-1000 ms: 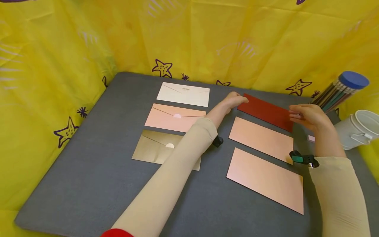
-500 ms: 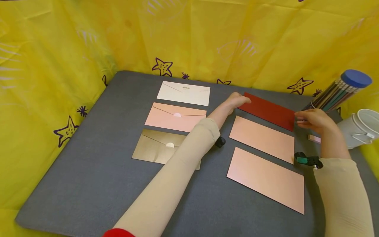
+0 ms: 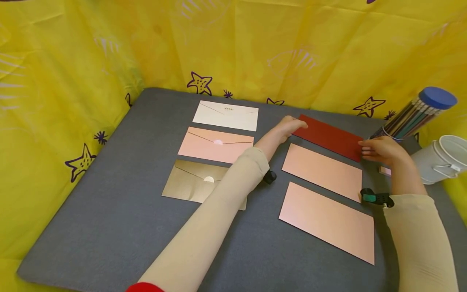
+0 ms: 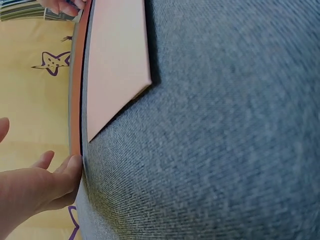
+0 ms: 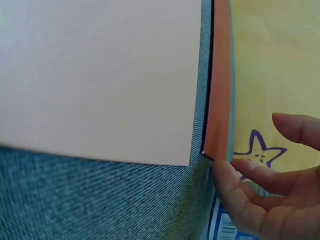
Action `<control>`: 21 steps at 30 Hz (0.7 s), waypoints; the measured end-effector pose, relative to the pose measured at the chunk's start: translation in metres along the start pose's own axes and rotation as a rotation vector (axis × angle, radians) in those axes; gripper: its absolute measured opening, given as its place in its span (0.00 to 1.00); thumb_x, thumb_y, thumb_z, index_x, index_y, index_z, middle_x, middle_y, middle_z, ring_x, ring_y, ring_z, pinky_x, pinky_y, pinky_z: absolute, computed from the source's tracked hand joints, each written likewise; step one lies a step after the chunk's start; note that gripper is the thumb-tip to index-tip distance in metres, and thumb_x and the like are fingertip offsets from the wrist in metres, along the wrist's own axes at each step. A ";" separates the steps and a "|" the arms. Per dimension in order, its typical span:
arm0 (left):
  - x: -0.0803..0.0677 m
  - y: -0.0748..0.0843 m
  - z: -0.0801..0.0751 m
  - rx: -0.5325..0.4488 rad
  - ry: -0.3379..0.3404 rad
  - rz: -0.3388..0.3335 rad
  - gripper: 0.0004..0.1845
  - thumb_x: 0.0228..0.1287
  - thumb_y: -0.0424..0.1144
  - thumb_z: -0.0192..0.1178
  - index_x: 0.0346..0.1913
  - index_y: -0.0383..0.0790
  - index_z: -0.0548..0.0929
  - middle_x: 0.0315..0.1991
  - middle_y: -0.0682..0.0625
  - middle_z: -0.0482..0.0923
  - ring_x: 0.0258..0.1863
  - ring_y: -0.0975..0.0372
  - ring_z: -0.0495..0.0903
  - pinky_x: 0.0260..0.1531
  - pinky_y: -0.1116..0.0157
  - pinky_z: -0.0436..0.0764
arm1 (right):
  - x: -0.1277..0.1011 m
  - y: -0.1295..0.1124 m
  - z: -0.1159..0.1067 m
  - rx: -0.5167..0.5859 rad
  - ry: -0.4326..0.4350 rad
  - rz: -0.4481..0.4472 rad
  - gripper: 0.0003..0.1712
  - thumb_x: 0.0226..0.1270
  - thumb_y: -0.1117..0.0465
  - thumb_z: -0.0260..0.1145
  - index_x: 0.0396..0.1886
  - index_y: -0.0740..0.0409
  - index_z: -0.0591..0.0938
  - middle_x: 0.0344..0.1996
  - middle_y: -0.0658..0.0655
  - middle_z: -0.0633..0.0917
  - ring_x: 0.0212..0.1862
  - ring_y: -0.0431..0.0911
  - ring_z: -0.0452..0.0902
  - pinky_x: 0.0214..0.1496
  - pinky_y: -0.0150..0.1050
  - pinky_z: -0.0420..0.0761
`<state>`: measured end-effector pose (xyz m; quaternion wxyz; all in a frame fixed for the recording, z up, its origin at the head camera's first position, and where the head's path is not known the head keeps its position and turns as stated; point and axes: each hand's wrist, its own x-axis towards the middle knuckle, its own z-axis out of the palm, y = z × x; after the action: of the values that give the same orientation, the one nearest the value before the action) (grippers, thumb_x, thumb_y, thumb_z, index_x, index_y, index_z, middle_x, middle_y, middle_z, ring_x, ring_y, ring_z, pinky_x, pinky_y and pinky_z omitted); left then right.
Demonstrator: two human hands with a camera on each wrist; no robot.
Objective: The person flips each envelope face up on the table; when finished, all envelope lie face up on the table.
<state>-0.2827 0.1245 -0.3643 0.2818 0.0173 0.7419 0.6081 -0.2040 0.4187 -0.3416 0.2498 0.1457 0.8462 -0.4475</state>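
Envelope, red (image 3: 329, 137): plain face up, flat or nearly so on grey table (image 3: 120, 227), farthest in the right-hand column, just beyond middle peach envelope (image 3: 322, 171) and near peach envelope (image 3: 327, 222). Step in hand, by judgement: straightening of the red piece from both ends, roughly in line with the peach pair. Called for next, by judgement: light, even pressure at each end, then a clean release without dragging the paper. Left hand (image 3: 286, 126): stretched far across, forearm slanting over part of gold envelope (image 3: 187, 180); fingers loose and nearly straight, tips touching the left end, nothing gripped. Right hand (image 3: 383, 149): angled inward from the right; fingers gently curved, one fingertip at the corner, another digit apart, no pinch visible.
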 end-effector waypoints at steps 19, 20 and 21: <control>0.002 0.000 -0.025 -0.009 0.244 -0.034 0.18 0.59 0.26 0.64 0.53 0.27 0.78 0.42 0.45 0.77 0.16 0.66 0.71 0.32 0.73 0.83 | -0.006 -0.020 0.018 -0.017 0.299 -0.097 0.40 0.72 0.60 0.61 0.77 0.67 0.55 0.41 0.40 0.81 0.29 0.20 0.78 0.40 0.22 0.83; 0.001 0.001 -0.027 -0.007 0.254 -0.034 0.17 0.59 0.26 0.64 0.52 0.27 0.79 0.39 0.46 0.76 0.16 0.67 0.72 0.33 0.73 0.85 | -0.006 -0.020 0.018 0.003 0.297 -0.097 0.40 0.72 0.60 0.61 0.77 0.67 0.55 0.34 0.32 0.79 0.29 0.20 0.78 0.40 0.21 0.82; 0.001 0.001 -0.029 -0.007 0.258 -0.034 0.15 0.59 0.27 0.65 0.50 0.27 0.81 0.36 0.47 0.76 0.15 0.68 0.72 0.32 0.74 0.85 | -0.006 -0.021 0.017 0.028 0.287 -0.102 0.41 0.73 0.59 0.61 0.77 0.66 0.54 0.29 0.26 0.76 0.30 0.20 0.78 0.40 0.20 0.82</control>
<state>-0.2964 0.0988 -0.3609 0.1943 -0.0747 0.7701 0.6030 -0.2036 0.3924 -0.3320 0.1011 0.1685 0.8732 -0.4460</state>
